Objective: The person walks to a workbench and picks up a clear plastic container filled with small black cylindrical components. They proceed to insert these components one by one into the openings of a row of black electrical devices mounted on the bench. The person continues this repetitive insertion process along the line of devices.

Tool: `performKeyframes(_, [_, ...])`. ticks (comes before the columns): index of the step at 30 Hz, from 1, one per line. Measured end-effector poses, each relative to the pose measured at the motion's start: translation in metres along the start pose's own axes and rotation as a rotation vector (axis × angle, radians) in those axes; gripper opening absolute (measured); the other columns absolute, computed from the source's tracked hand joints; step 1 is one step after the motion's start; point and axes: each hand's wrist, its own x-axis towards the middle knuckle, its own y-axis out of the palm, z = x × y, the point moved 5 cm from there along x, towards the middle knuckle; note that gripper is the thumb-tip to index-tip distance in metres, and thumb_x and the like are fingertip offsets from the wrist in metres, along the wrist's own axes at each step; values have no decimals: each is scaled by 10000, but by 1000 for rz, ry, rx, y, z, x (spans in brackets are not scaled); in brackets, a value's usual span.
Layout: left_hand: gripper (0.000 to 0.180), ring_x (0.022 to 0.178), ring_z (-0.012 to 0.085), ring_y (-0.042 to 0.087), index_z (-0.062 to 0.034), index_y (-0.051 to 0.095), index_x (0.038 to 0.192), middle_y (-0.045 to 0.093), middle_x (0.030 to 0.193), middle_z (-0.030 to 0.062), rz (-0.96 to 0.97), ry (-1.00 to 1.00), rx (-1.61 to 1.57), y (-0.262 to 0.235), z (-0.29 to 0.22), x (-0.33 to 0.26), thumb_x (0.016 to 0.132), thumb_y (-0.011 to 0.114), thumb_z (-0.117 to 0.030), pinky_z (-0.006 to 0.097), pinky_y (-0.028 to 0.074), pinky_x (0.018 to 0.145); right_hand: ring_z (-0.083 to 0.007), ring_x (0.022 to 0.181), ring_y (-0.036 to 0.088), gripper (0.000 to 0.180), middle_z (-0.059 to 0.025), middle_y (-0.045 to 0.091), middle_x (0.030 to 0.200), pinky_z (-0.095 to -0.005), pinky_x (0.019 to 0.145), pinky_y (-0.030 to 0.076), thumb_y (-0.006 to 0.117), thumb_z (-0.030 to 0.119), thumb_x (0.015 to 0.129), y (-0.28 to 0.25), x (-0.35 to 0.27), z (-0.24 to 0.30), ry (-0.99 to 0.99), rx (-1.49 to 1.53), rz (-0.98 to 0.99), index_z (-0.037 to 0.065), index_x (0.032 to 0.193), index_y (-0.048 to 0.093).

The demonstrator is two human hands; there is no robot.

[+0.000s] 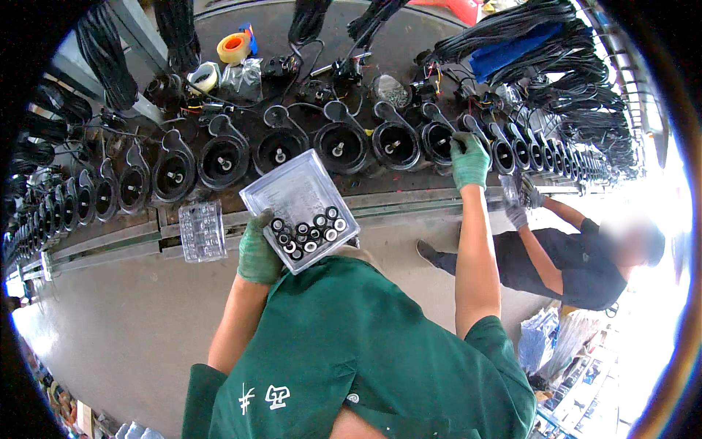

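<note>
My left hand, in a green glove, grips a clear plastic box by its near left side, tilted in front of my chest. Small black ring-shaped parts with pale metal centres lie gathered in the box's near part. My right hand, gloved in green too, is at the right rim of a round black housing. Its fingers are curled together, and whatever they may hold is hidden. More black housings stand along the bench in a row, several with a metal shaft showing in the middle.
A clear compartmented plastic tray sits at the bench's front edge. Behind the row lie tape rolls, a dish of small parts and bundled black cables. On the right, a co-worker with grey gloves works at the same bench.
</note>
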Motion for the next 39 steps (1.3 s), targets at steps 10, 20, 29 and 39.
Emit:
performKeyframes(10, [645,1242,358,633,8,500,1462,636,1387,193,-36,131,38,45,37,14,938,689,-317,508,500,1118,-360,1102,677,254,-133,694,1212,-414,947,556,693,30,866,35,-9,-23,-167,-26,229,99,1107,736])
performKeyframes(20, [661,1213,358,657,-9,510,1462,653,1360,196,-12,101,49,82,64,32,909,705,-315,493,530,1096,-329,1072,676,309,-115,699,1175,-434,917,571,730,89,810,-36,-54,148,-708,382,574,104,1118,747])
performKeyframes(29, [659,1271,366,623,-9,484,1489,624,1421,197,-24,44,30,80,76,43,931,659,-312,497,488,1139,-317,1004,655,264,-110,678,1075,-414,904,540,708,161,813,-15,-66,166,-909,-48,802,118,1073,709])
performKeyframes(39, [610,1290,371,608,-46,508,1484,614,1438,189,-152,60,69,68,82,42,958,611,-338,518,482,1138,-357,959,711,201,-146,732,1057,-412,837,573,752,125,887,-54,19,-15,-186,182,57,78,1081,738])
